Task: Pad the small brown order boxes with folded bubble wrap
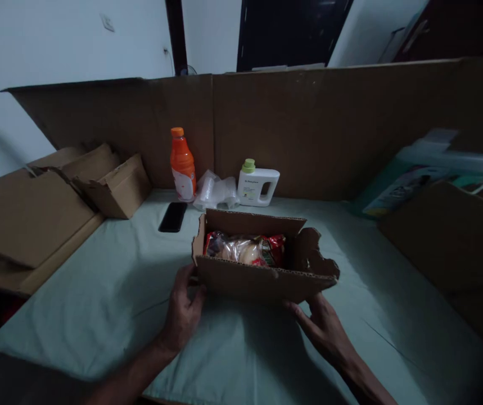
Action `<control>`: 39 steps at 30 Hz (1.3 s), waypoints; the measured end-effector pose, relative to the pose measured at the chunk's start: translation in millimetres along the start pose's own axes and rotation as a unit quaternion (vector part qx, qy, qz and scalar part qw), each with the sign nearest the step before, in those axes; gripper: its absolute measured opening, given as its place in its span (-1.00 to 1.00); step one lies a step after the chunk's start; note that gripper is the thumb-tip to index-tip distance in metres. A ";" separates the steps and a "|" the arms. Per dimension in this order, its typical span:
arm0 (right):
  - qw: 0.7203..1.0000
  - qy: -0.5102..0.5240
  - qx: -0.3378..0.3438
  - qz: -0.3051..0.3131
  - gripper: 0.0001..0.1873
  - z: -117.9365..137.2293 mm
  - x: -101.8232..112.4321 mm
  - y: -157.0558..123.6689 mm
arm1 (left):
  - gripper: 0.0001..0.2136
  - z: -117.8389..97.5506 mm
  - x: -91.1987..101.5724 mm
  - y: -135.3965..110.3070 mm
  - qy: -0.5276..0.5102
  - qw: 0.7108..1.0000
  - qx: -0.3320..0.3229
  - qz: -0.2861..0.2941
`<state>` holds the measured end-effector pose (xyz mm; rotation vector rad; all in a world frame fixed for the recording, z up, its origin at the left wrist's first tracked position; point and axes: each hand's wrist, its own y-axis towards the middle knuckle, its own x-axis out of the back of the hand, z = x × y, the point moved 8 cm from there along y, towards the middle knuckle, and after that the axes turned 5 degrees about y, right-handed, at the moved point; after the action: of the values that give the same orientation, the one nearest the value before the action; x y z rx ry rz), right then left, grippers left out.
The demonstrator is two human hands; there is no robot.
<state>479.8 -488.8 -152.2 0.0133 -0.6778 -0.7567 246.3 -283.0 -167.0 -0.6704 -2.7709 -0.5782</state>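
Observation:
A small open-topped cardboard box [249, 281] with ragged cut edges is in front of me. Inside it lies a clear and red plastic package [245, 248] with pale round items showing through. My left hand [183, 306] grips the box's near left corner, thumb in front and fingers partly hidden behind. At the near right bottom edge, my right hand [319, 323] holds the box, its fingertips hidden underneath. The box slants slightly down to the right; whether its base touches the cloth I cannot tell.
Behind the box stand an orange bottle [183, 166], clear plastic wrap [216, 191] and a white jug [258, 185] with a green cap. A black phone [172, 217] lies left. Cardboard boxes [118, 188] flank the left, a teal jug [410, 180] the right, before a cardboard wall [308, 129].

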 end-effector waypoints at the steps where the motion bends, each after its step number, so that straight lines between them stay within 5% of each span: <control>1: 1.000 0.002 0.002 -0.003 -0.57 -0.8 -0.9 10.1 | -0.69 0.5 -2.4 8.8 -0.004 1.000 -0.002 -0.004; 6: 1.000 0.009 0.007 -0.007 -0.56 -28.3 -14.6 31.9 | -0.65 14.6 -1.4 60.4 0.002 0.999 0.004 0.041; 11: 0.999 -0.012 0.015 -0.038 -0.62 -61.5 -17.4 22.4 | -0.77 20.6 14.2 153.2 0.087 0.996 0.023 0.013; 17: 0.999 -0.028 0.009 -0.014 -0.72 -62.8 -10.0 24.5 | -0.40 10.4 -48.4 266.7 0.104 0.993 0.060 -0.005; 20: 1.000 -0.031 0.002 -0.005 -0.74 -60.9 -8.4 23.1 | -0.36 13.2 -67.2 292.4 0.078 0.992 0.096 -0.019; 22: 1.000 -0.028 0.001 -0.007 -0.76 -59.6 -8.8 21.7 | -0.43 18.1 -60.0 294.7 0.048 0.991 0.122 -0.035; 25: 0.999 -0.024 0.006 -0.023 -0.77 -56.9 -9.8 22.7 | -0.48 28.6 -22.4 270.2 -0.021 0.985 0.163 -0.059; 27: 0.999 -0.015 0.012 -0.038 -0.76 -53.9 -9.9 25.8 | -0.52 39.4 11.3 232.3 -0.077 0.974 0.202 -0.066; 32: 1.000 -0.005 -0.012 -0.011 -0.71 -43.8 -16.6 33.8 | -0.81 67.1 75.5 80.6 -0.192 0.922 0.332 -0.053; 36: 0.999 -0.018 -0.036 0.012 -0.69 -31.8 -22.5 33.8 | -0.89 62.4 82.9 -37.2 -0.318 0.850 0.420 -0.021; 39: 0.999 -0.025 -0.042 0.022 -0.68 -24.5 -26.1 31.5 | -0.75 48.6 82.1 -95.0 -0.384 0.794 0.471 0.008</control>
<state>499.9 -454.4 -178.5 -0.0980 -0.6905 -0.7444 123.3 -308.1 -215.6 -0.7391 -3.1155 1.3279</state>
